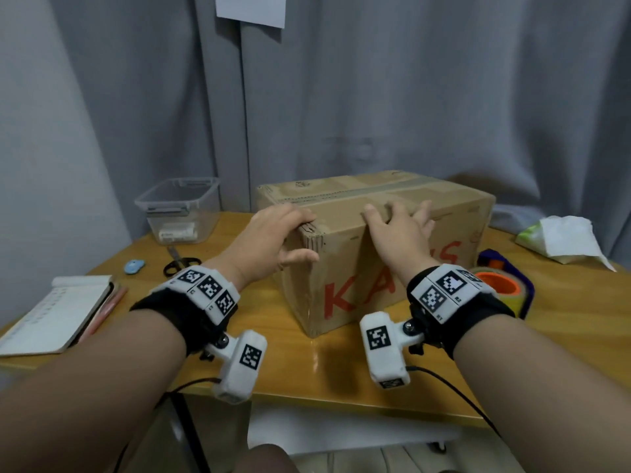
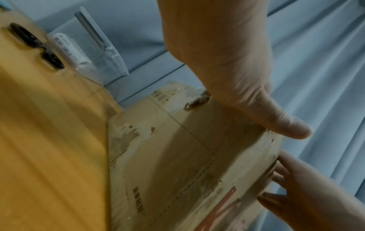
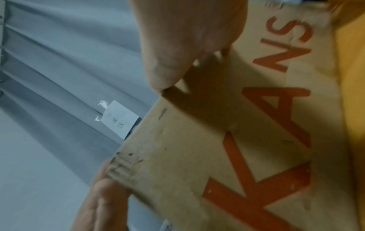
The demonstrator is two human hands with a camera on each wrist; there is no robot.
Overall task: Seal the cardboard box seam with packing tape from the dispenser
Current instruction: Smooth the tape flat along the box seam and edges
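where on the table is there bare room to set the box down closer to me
Bare tabletop runs along the near edge, between the notebook and the tape dispenser, in front of the box. It is crowded at back left around the scissors and tub, and at right by the dispenser.

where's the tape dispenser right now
In the head view the tape dispenser sits on the wooden table, right of the cardboard box, just beyond the right wrist; neither hand touches it.

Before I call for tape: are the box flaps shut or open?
Shut: the box top lies flat, both flaps meeting along the middle seam.
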